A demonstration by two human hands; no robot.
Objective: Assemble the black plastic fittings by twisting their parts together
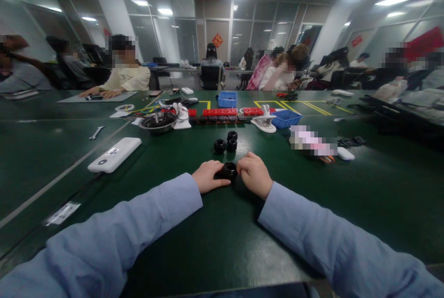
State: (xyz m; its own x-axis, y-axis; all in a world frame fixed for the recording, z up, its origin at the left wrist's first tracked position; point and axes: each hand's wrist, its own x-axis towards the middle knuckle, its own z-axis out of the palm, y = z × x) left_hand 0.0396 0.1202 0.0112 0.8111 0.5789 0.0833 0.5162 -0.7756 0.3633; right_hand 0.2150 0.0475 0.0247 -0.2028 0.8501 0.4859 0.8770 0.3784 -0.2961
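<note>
A glossy black ring-shaped part, thick like a small tyre with a wide hole, stands on the green table in front of me. My left hand grips it from the left, thumb along its front and fingers behind. My right hand is closed close against its right side, fingers curled in; whatever those fingertips may hold is hidden. Just beyond, a similar black ring sits alone on the left. Beside it are two more, a front one and another right behind or on top of it.
A white power bank with a cable and a wrench lie to the left. Farther back are a metal bowl, white clamps, red strips and blue bins. A white mouse-like object is at right. Several people sit beyond.
</note>
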